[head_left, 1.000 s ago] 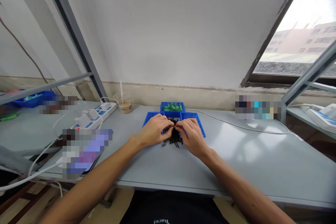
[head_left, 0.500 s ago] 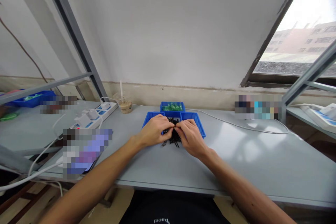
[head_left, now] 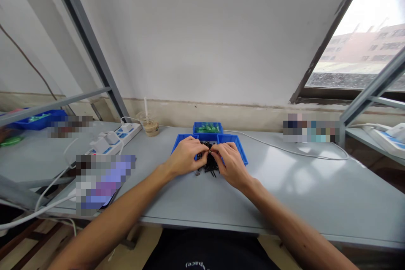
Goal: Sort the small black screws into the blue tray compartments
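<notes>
My left hand [head_left: 189, 156] and my right hand [head_left: 230, 161] meet fingertip to fingertip, both pinched closed. Between them is a tiny piece, partly shiny, too small to name. Under the fingers lies a pile of small black parts [head_left: 212, 168], some long and thin like screws. A few little metallic pieces [head_left: 198, 173] lie on the table beside it, near my left hand. Behind my hands stand a left blue bin [head_left: 181, 138] and a right blue bin [head_left: 241, 152], both partly covered by them. A back blue bin [head_left: 208, 124] holds green pieces.
On the grey table [head_left: 284, 202] a power strip [head_left: 129, 131] with plugs and a drink cup with a straw [head_left: 151, 128] stand at left. A phone with a blurred screen [head_left: 109, 183] lies near the left edge. A white cable [head_left: 294, 154] runs across the right side.
Both hands stay in nearly the same place, with the fingertips shifting slightly around the tiny piece. Nothing else on the table has visibly moved.
</notes>
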`<action>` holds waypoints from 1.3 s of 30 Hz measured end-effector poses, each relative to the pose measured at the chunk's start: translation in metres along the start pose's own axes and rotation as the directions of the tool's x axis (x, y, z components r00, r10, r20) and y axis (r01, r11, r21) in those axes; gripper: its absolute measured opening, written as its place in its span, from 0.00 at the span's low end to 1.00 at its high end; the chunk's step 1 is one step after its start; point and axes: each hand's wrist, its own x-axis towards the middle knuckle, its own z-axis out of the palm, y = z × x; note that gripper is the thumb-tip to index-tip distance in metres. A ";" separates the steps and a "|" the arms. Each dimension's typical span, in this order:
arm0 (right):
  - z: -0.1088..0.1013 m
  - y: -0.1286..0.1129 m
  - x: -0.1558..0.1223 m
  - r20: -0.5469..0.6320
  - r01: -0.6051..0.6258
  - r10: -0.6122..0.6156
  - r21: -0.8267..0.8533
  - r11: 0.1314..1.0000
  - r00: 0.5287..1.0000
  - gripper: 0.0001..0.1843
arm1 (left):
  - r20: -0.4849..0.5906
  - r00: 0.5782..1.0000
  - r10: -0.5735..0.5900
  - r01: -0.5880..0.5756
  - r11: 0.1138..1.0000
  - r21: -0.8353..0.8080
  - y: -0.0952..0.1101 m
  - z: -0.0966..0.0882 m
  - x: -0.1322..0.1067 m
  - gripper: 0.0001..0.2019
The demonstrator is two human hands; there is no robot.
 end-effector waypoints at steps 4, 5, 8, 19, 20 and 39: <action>-0.001 0.000 0.000 0.001 0.022 -0.022 0.001 1.000 1.000 0.04 | 0.014 1.000 -0.002 0.002 1.000 -0.009 0.001 -0.001 0.000 0.07; 0.000 0.000 0.000 0.001 0.026 -0.026 -0.001 1.000 1.000 0.04 | 0.015 1.000 0.001 -0.001 1.000 -0.013 0.001 -0.001 0.000 0.07; 0.001 0.001 0.000 0.000 0.032 -0.032 -0.008 0.999 1.000 0.05 | 0.017 1.000 0.014 -0.013 1.000 -0.021 0.002 -0.002 0.000 0.08; 0.002 0.003 0.000 0.056 0.037 -0.034 -0.036 0.999 0.998 0.11 | 0.061 0.997 0.038 -0.035 0.998 -0.052 0.001 -0.004 0.000 0.10; 0.002 0.002 0.000 0.065 0.034 -0.032 -0.034 0.999 0.997 0.12 | 0.066 0.997 0.041 -0.037 0.998 -0.056 0.001 -0.005 0.000 0.10; 0.001 0.001 -0.001 0.065 -0.021 0.021 -0.015 1.000 0.998 0.08 | 0.007 1.000 0.014 -0.014 1.000 -0.008 0.000 -0.003 0.001 0.09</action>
